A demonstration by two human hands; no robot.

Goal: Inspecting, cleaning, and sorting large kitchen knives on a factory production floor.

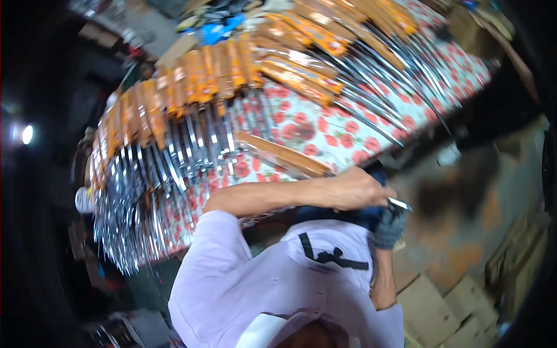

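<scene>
While the left hand [354, 188], bare, pinches a small metal blade [399, 203] off the table's [342, 136] near edge | right hand [389, 227], gloved, curled beneath | grip short, steady blade | knife rows [191, 98] well apart.

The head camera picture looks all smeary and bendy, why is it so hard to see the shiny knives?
In the head view, motion blur smears the rows of knives into streaks; glare flashes off their blades; the fisheye lens bends the flowered tablecloth into a curve; the rim falls to black, with one bright lamp at the left. The left hand and the gloved right hand are soft too.
</scene>
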